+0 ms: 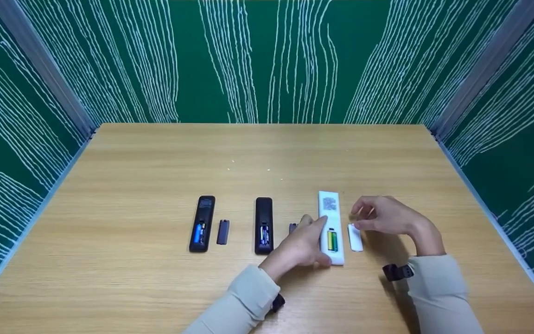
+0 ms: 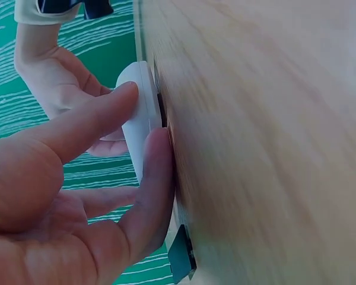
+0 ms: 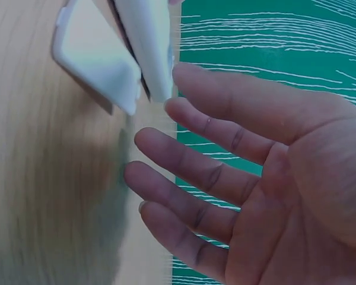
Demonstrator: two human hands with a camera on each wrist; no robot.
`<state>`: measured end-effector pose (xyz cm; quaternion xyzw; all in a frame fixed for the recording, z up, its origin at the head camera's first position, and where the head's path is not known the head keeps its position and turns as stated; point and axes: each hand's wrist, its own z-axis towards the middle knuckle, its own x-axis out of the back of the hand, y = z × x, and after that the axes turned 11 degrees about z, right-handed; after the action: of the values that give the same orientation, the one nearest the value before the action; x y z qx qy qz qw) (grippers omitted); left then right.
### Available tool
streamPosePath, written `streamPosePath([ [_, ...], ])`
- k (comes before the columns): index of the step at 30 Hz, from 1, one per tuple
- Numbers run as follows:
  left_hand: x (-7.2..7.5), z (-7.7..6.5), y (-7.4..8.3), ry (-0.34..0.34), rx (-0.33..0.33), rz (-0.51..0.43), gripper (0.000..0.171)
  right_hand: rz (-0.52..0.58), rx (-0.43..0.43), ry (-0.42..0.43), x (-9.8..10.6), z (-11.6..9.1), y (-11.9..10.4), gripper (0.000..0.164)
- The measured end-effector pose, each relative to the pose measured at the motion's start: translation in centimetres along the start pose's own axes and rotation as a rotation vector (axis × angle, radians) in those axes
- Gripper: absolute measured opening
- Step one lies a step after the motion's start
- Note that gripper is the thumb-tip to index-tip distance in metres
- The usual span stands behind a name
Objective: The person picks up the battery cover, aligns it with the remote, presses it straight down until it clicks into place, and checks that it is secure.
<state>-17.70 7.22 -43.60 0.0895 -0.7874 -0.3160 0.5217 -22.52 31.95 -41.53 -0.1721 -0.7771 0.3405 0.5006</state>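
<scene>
A white remote control [image 1: 333,220] lies back up on the table, its battery compartment uncovered and a yellow and a green battery [image 1: 332,241] inside. My left hand [image 1: 300,245] holds this remote at its lower half, thumb at the near end and a finger along the edge; the left wrist view also shows these fingers against the remote's side [image 2: 136,77]. To the right of the remote lies its white battery cover [image 1: 355,240]. Just over the cover's far end hovers my right hand [image 1: 390,215]. In the right wrist view its fingers [image 3: 190,157] are loosely bent, holding nothing, apart from the cover [image 3: 95,53].
Two black remotes [image 1: 206,211] [image 1: 263,212] lie to the left, both with batteries showing in uncovered compartments. One black cover [image 1: 223,232] is beside the leftmost remote; another black cover [image 1: 293,227] is partly hidden behind my left hand. Small white specks dot the wooden table [image 1: 155,153].
</scene>
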Motion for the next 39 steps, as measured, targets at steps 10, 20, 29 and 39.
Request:
streamPosePath([
  [10, -0.01, 0.06, 0.17, 0.018, -0.024, 0.018, 0.106, 0.0, 0.003, -0.034, -0.23, 0.13, -0.04, 0.026],
  [20, -0.01, 0.19, 0.11, 0.034, -0.036, 0.07, 0.107, 0.031, 0.014, -0.075, -0.64, 0.46, 0.06, 0.023],
  [29, 0.06, 0.21, 0.09, 0.011, -0.006, 0.041, 0.107, 0.001, -0.009, -0.073, -0.51, 0.62, 0.36, 0.017],
  [39, 0.19, 0.22, 0.1, 0.007, -0.002, 0.01, 0.107, -0.02, -0.023, -0.062, -0.45, 0.84, 0.43, 0.013],
])
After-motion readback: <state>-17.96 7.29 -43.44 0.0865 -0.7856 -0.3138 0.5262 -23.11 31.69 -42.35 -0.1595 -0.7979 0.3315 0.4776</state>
